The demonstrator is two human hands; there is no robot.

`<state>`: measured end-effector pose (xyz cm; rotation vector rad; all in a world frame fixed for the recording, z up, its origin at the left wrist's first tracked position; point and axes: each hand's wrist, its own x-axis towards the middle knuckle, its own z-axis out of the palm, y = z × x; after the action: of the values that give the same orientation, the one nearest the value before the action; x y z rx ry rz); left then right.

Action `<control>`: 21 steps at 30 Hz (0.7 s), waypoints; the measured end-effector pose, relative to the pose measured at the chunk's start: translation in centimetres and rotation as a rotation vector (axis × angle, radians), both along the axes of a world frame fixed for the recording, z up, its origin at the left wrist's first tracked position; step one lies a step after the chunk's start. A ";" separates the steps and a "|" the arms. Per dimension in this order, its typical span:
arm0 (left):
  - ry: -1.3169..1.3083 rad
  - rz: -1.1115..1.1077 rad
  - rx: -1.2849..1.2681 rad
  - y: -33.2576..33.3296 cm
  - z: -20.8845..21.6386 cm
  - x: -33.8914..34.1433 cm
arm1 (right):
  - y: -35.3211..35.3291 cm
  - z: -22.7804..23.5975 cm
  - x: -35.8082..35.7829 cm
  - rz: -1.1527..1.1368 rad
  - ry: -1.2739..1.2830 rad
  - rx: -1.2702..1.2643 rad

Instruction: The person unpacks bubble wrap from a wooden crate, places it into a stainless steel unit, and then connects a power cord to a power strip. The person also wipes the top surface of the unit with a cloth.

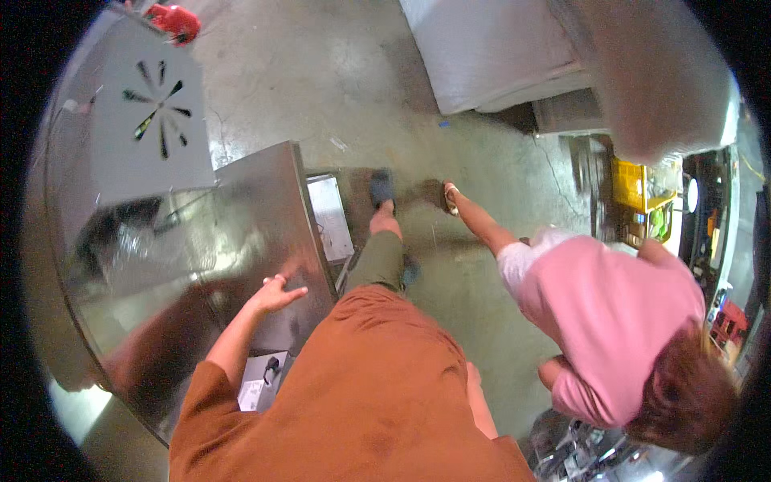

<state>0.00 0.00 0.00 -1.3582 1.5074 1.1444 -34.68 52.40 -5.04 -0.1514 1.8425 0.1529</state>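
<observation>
**Left hand over the steel table, nothing in its grasp**

The metal table (pixel 273 193) stands along the person's left, its shiny top next to the left hand (pixel 271 297). That hand's fingers are loosely spread and hold nothing; the arm seems bent out sideways to clear the table's edge. The right hand (pixel 474 376) hangs by the brown shirt (pixel 377 386), largely hidden, so I can't fairly tell whether its fingers are curled or slack.

On the table's far part sits a grey panel (pixel 120 153) with slots cut in a starburst, likely for air. A white box (pixel 331 217) sits low beside the table edge, probably tucked there to spare the walkway. A pale box (pixel 261 377) with a black fitting is near the left elbow.

To the right, a co-worker in a pink shirt (pixel 602 305) takes up much of the floor, narrowing the way past. Beyond are a yellow crate (pixel 630 185) and a large white-covered block (pixel 498 56), which limits passage ahead.
</observation>
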 end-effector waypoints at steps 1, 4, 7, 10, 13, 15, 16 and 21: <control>-0.043 -0.027 0.028 -0.8 0.4 -0.7 | -1.4 -0.2 -0.6 -0.067 0.018 0.020; 0.003 0.248 0.203 -3.7 1.8 -2.6 | -8.6 -0.1 -3.4 -0.070 0.013 0.079; -0.304 0.506 0.451 -8.1 0.7 -3.7 | -18.6 1.4 -8.4 0.006 -0.009 0.080; 0.039 0.249 0.391 -15.1 -0.8 -4.3 | -30.4 1.3 -13.2 0.093 0.016 0.031; 0.216 0.680 0.292 -23.4 -1.8 -9.8 | -41.1 0.9 -17.6 0.177 0.030 -0.019; 0.342 0.914 0.181 -30.9 -3.1 -14.7 | -48.7 -0.2 -21.0 0.229 0.044 -0.052; 0.422 0.900 0.039 -34.8 -3.5 -17.2 | -52.4 -0.8 -22.8 0.259 0.045 -0.062; 0.435 0.627 -0.400 -54.0 -5.7 -28.2 | -75.3 -5.8 -30.4 0.411 0.121 -0.151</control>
<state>-28.25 -53.98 -5.73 -2.0473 1.7304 1.6665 -65.05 -22.87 -10.80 -0.6391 1.9240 0.3146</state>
